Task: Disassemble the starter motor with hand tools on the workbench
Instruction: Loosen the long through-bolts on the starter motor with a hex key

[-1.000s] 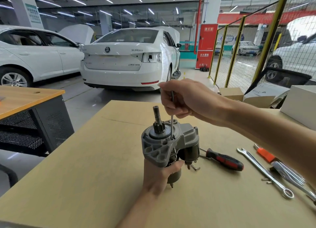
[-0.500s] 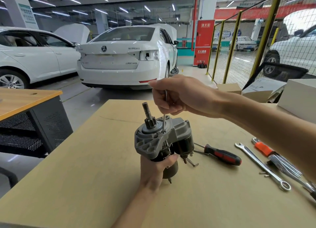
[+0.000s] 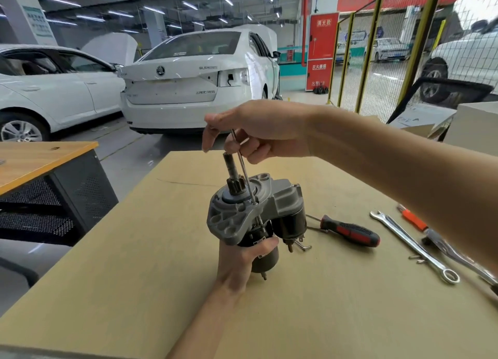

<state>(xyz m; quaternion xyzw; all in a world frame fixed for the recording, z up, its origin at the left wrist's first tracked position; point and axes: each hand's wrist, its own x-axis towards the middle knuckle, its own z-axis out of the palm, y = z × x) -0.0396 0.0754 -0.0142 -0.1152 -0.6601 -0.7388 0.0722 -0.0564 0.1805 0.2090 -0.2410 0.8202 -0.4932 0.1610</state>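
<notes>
Starter motor [image 3: 256, 213] stands upright on the surface [image 3: 134, 278], its dark body gripped by the left hand [image 3: 242, 261]; above it, the right hand [image 3: 258, 129] pinches a long bolt [image 3: 244, 167] rising from its housing.

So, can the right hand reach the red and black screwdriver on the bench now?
Probably not yet: the right hand pinches a long bolt in the starter motor. The screwdriver lies unobstructed.
</notes>
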